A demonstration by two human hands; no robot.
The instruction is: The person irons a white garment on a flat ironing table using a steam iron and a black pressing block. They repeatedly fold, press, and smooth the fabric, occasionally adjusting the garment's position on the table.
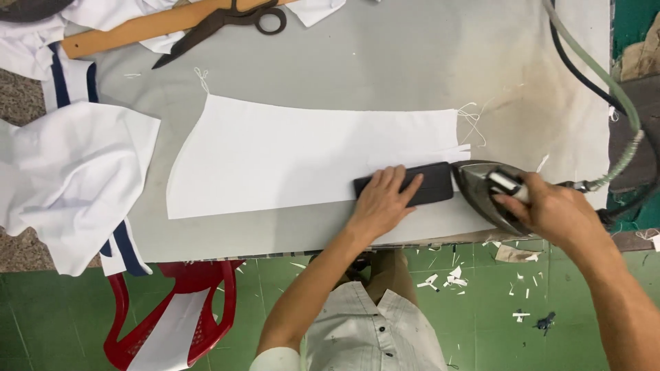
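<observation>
Iron (485, 189): dark steam iron near the table's front right corner, nose pointing left, touching the black block's right end.
Right hand (546, 209): fingers wrapped closed around the iron's handle.
Left hand (381, 203): fingers spread flat, pressing on the black block (430, 182).
Black block: flat, rectangular, lying along the lower right edge of the white fabric piece (295, 154).
White fabric piece: spread flat mid-table, curved left edge, loose threads at its right end.
Table (412, 69): grey padded cover, stained toward the right edge.
Back edge: tailor's shears (220, 24) beside a wooden ruler (137, 31).
Left edge: white garments with navy stripes (69, 172).
Right edge: hose and cable (605, 82) running to the iron.
Floor: red plastic chair (172, 309).
</observation>
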